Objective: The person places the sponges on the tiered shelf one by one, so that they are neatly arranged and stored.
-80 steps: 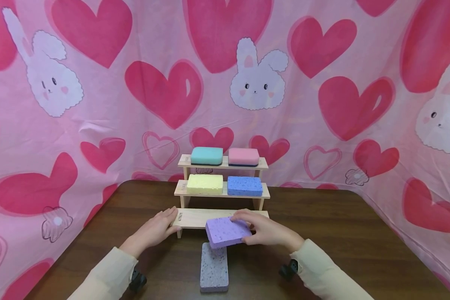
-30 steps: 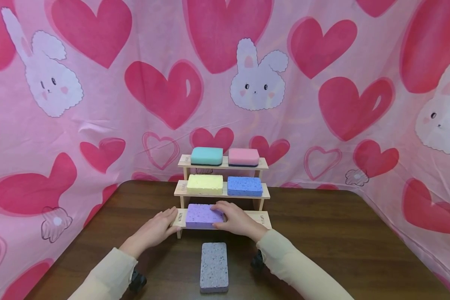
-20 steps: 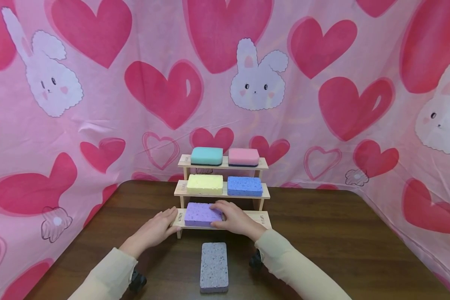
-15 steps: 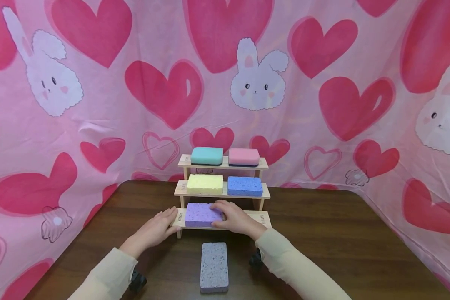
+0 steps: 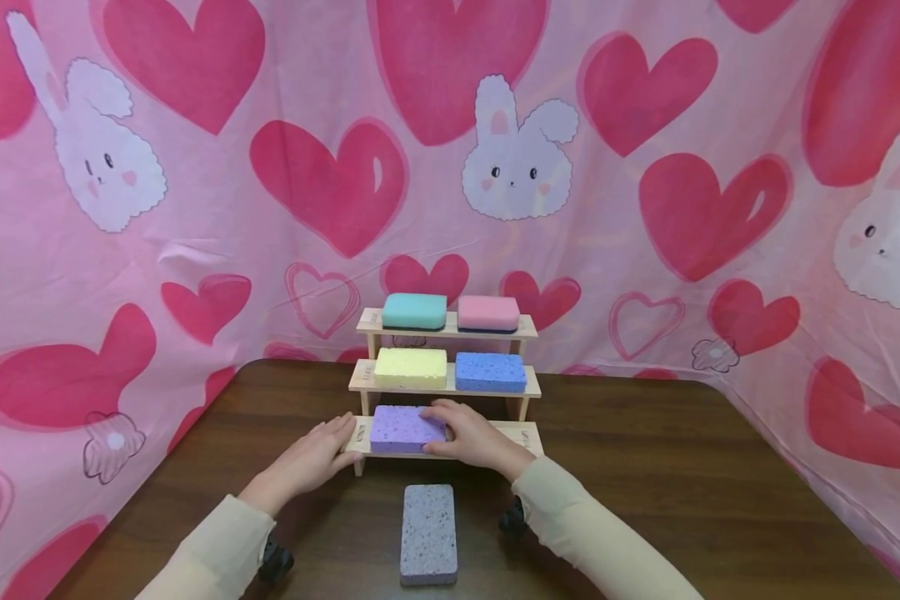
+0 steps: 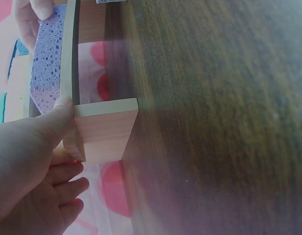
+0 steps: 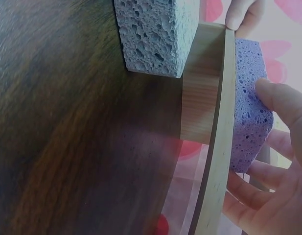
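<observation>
On the lowest step of a three-tier wooden display rack [image 5: 523, 436], a purple sponge [image 5: 401, 429] lies flat towards the left. My right hand [image 5: 476, 439] holds the sponge at its right end, the thumb on its front face in the right wrist view and the fingers around the back. My left hand [image 5: 307, 463] grips the left end of that step; in the left wrist view its thumb presses the front edge. A grey sponge [image 5: 429, 535] lies lengthwise on the table in front of the rack.
A yellow sponge [image 5: 410, 368] and a blue sponge [image 5: 491, 372] sit on the middle step. The top step bears a turquoise sponge [image 5: 414, 311] and a pink sponge [image 5: 488, 313]. Behind the brown table [image 5: 645, 492] hangs a pink curtain [image 5: 435, 225] with hearts and rabbits.
My right hand has carried the purple sponge leftward from over the grey sponge onto the lowest step, then shifted it slightly left. Since then it has stayed still. My left hand keeps its place.
</observation>
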The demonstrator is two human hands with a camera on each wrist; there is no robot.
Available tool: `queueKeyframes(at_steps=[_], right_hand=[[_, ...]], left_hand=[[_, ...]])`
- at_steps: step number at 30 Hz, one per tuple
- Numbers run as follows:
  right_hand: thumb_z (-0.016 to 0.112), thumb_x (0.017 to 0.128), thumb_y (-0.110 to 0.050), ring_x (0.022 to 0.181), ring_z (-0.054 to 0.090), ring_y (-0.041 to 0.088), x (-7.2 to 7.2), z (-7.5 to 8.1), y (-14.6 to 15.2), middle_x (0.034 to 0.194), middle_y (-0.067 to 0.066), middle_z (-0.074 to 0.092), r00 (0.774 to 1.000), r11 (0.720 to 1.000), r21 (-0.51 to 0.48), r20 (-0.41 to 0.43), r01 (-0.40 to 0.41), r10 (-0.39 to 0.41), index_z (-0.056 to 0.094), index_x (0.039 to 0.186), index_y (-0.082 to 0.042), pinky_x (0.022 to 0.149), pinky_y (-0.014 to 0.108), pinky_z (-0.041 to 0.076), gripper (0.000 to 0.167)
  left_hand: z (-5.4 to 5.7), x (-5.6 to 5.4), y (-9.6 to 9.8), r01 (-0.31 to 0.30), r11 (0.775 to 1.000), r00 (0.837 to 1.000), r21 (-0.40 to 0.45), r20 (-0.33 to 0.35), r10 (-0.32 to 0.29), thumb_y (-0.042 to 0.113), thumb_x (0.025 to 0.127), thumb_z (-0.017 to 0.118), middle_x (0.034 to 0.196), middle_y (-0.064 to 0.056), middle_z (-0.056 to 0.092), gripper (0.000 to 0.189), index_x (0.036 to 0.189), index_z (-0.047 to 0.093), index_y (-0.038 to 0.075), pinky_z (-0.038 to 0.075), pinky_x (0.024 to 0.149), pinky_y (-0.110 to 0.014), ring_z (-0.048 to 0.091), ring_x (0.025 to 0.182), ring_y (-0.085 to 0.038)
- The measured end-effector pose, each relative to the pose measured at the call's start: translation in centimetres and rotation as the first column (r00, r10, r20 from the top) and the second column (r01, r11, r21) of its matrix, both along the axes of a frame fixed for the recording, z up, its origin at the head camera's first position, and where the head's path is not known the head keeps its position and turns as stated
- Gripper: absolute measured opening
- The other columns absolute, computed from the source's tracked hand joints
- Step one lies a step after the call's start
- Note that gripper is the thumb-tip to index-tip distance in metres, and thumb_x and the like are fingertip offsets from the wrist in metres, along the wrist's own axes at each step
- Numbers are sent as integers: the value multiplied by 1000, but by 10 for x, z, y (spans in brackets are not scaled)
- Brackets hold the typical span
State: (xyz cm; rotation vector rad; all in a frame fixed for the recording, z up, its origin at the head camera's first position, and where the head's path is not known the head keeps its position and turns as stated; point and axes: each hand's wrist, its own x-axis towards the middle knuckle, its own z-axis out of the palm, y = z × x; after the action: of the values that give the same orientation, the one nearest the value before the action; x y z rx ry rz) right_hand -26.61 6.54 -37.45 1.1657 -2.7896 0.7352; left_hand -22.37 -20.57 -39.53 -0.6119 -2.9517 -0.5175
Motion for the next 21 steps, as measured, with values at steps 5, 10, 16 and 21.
queueKeyframes(at_steps=[5, 10, 16, 21], right_hand=[[69, 81, -35, 119, 45, 27, 0, -1, 4, 134, 13, 45, 1000, 1000, -7, 4, 12, -12, 54, 129, -15, 99, 43, 35, 53], [69, 81, -37, 120, 44, 27, 1, -1, 13, 135, 13, 44, 999, 999, -43, 27, 24, -23, 53, 129, -16, 99, 46, 35, 55], [70, 81, -37, 115, 46, 21, 3, 3, 24, 131, 7, 49, 1000, 994, -105, 18, -14, 16, 55, 128, -16, 98, 42, 38, 54], [69, 81, -37, 120, 44, 20, 7, 10, 33, 133, 3, 48, 999, 990, -134, 32, -34, 38, 54, 129, -16, 97, 42, 38, 54]], left_hand=[[0, 0, 0, 4, 1000, 1000, 4, -1, -4, 28, 88, 63, 139, -24, 37, 64, 134, 40, -9, 26, 103, -49, 33, 127, -39], [2, 0, 1, -1, 1000, 1000, 9, 15, 1, 29, 88, 62, 140, -24, 36, 65, 135, 39, -8, 26, 104, -49, 32, 128, -39], [3, 1, 1, -14, 1000, 999, 9, 33, 13, 29, 88, 63, 140, -23, 36, 64, 135, 39, -7, 26, 103, -50, 32, 128, -39], [3, 1, 1, -11, 1000, 999, -1, 30, 12, 29, 88, 62, 140, -23, 36, 64, 135, 39, -7, 25, 104, -49, 32, 128, -39]])
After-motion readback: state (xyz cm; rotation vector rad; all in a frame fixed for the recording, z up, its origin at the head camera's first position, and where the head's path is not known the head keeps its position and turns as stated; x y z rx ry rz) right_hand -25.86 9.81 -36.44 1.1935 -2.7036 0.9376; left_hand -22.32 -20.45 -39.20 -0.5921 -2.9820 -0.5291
